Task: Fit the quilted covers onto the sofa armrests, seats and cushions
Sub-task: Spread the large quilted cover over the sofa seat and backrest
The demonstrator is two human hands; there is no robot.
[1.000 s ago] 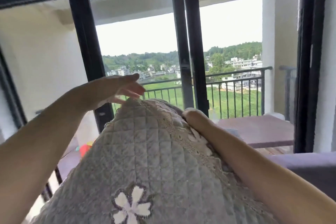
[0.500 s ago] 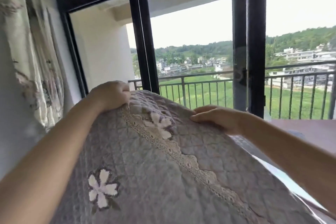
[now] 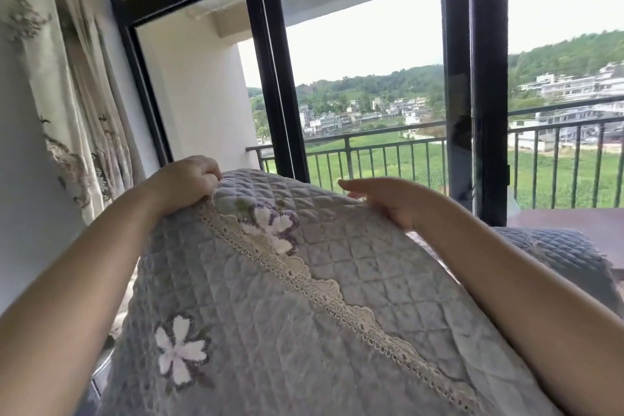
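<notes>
Held up high in front of the balcony window (image 3: pixel 371 111): a grey quilted cover (image 3: pixel 304 297) with lace trim (image 3: pixel 304 273) and appliqué flowers (image 3: pixel 179 348). Gripped at its top left corner by the left hand (image 3: pixel 184 184), fingers curled over the edge. Touched on the top edge by the right hand (image 3: pixel 388 199), fingers stretched out and mostly straight, not clearly closed round the fabric. Visible past the right forearm, a second quilted piece (image 3: pixel 553 253) lying lower down, seemingly fitted already over part of the sofa.

Probably mid-step: cover lifted and being spread or turned to find its orientation, not yet laid on any armrest, seat or cushion. Called for next, most likely: a firm hold with the right hand on the far corner, then lowering and aligning over the sofa part below, hidden here behind the cloth.
</notes>
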